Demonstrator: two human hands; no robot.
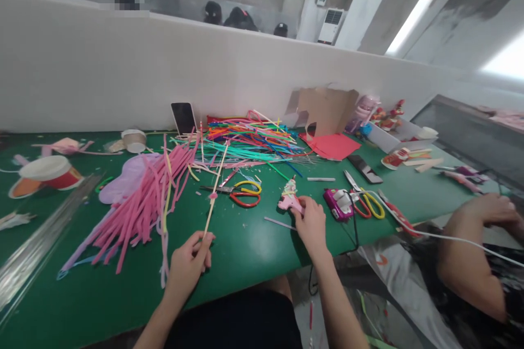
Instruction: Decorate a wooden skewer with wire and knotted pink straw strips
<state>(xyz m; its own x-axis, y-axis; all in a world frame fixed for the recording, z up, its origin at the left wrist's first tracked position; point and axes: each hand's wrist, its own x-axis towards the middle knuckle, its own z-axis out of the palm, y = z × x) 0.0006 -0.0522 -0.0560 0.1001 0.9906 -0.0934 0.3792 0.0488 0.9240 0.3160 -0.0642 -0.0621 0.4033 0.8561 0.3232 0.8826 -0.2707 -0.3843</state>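
Observation:
My left hand [192,259] pinches the lower end of a thin wooden stick [218,180], which leans up and away over the table. Partway along the stick sits a small pink bit [213,195]. My right hand [311,223] has its fingers closed on a small pink object [289,201] with a pale, mottled, pointed top; its exact kind is hard to make out. Between my hands lie red-and-yellow-handled scissors [245,194], near the stick. A translucent thin stick [279,223] rests beside my right hand.
Pink fuzzy stems [143,207] lie at left, with many coloured stems [249,142] behind. A phone [184,118] leans on the partition. Right of me are a purple power strip [339,204], a second pair of scissors [364,199] and a co-worker's arm [470,251]. A white cable [450,237] crosses there.

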